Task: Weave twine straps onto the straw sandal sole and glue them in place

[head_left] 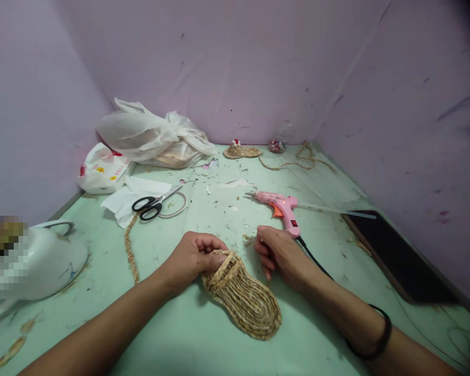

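Observation:
In the head view, my left hand (196,261) grips the strap end of a woven straw slipper (250,300). Its fingers and thumb are closed around the upper band, and the rounded sole end points toward me, lower right. My right hand (280,256) hovers just right of the slipper, fingers loosely curled in, with nothing visible in them and not touching the slipper. Beyond it lies a pink glue gun (282,203) with an orange trigger, a lit light and a clear glue stick in its back. A small straw scrap (246,239) lies near my right fingertips.
Black-handled scissors (152,206) rest on white paper (119,203), near a braided straw cord (130,250). Farther back are plastic bags (156,138), a second slipper (243,152) and a jar of beads (277,146). A dark tablet-like slab (395,256) lies right, a white pot-like vessel (55,261) left.

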`<move>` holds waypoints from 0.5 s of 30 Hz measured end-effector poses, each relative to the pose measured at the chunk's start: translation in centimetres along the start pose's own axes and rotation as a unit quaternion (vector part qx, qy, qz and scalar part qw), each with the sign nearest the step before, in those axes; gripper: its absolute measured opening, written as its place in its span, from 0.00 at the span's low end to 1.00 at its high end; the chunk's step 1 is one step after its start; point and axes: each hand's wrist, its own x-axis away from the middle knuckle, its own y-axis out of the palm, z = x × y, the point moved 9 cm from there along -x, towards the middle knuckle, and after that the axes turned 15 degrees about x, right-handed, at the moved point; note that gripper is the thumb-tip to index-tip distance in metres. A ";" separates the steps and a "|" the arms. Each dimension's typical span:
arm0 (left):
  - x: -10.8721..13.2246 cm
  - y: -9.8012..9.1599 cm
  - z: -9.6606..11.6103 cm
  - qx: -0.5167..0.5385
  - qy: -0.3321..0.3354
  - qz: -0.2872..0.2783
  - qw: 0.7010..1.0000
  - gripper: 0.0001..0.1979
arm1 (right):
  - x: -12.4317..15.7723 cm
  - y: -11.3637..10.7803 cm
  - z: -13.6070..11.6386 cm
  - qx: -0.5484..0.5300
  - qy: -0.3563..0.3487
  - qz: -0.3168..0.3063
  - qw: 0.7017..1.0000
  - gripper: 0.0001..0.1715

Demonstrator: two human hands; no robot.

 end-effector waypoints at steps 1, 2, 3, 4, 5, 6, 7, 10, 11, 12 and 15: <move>0.0 0.0 0.0 0.002 0.000 0.000 1.000 0.10 | 0.0 -0.4 0.1 0.006 0.003 0.022 1.000 0.22; 0.1 0.0 0.0 0.004 0.001 0.000 1.000 0.10 | 0.0 -0.9 0.1 0.016 0.004 0.043 0.999 0.23; 0.1 0.0 0.1 0.005 0.002 0.000 1.000 0.10 | 0.0 -1.3 -0.1 0.027 -0.002 0.063 0.998 0.23; 0.2 0.1 0.1 0.006 0.003 0.001 1.000 0.10 | 0.0 -1.6 -0.4 0.038 -0.016 0.074 0.996 0.22; 0.2 0.1 0.2 0.007 0.005 0.002 1.000 0.10 | 0.1 -1.7 -0.8 0.048 -0.034 0.080 0.995 0.18; 0.2 0.0 0.2 0.009 0.008 0.004 1.000 0.09 | 0.2 -1.9 -1.2 0.054 -0.053 0.084 0.994 0.13; 0.3 0.0 0.4 0.011 0.013 0.007 1.000 0.10 | 0.3 -2.0 -1.6 0.058 -0.068 0.090 0.992 0.14; 0.3 -0.3 0.9 0.021 0.038 0.030 0.999 0.10 | 0.9 -2.4 -2.4 0.075 -0.090 0.107 0.987 0.33; 0.4 -0.4 1.2 0.025 0.050 0.041 0.998 0.10 | 1.1 -2.4 -2.6 0.090 -0.095 0.106 0.986 0.30; 0.4 -0.6 1.5 0.029 0.064 0.052 0.996 0.10 | 1.3 -2.2 -2.9 0.107 -0.102 0.098 0.984 0.26; 0.7 -1.2 2.2 0.041 0.106 0.084 0.990 0.11 | 2.0 -1.2 -3.7 0.168 -0.118 0.063 0.977 0.20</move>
